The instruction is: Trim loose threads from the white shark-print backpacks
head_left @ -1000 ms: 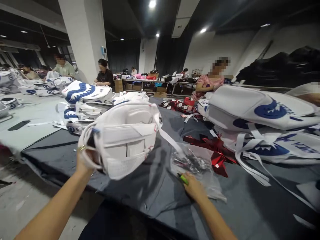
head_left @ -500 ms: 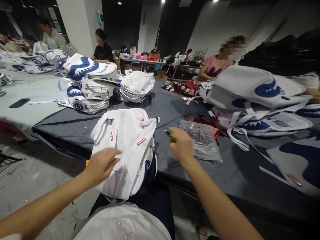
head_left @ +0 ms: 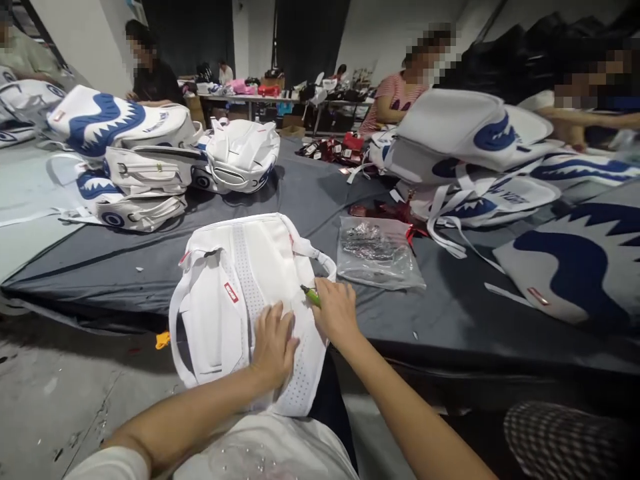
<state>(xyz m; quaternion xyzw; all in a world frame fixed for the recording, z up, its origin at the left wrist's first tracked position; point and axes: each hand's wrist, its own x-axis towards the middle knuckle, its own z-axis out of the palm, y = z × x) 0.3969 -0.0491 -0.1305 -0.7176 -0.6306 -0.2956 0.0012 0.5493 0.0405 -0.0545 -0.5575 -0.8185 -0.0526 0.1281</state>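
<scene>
A white backpack (head_left: 273, 250) lies with its padded back and straps facing up, partly on the table edge and partly over my lap. My left hand (head_left: 273, 350) rests on the lower middle of its back, fingers stretched out and holding nothing. At the backpack's right edge, my right hand (head_left: 337, 307) is closed around a small green-handled tool (head_left: 313, 295) with a dark pointed tip; its exact kind is unclear. The tip points left, over the right strap. A red label (head_left: 231, 292) shows on the left strap.
White and blue backpacks are piled at the left (head_left: 145, 177) and right (head_left: 450, 133) of the grey-covered table (head_left: 310, 193). A clear plastic bag (head_left: 380, 267) of dark small parts lies right of my hands. Co-workers sit across the table.
My left hand has moved right onto the middle of the backpack. My right hand has brought the green tool left to the bag's edge. The right strap is now folded outward. The view has turned right.
</scene>
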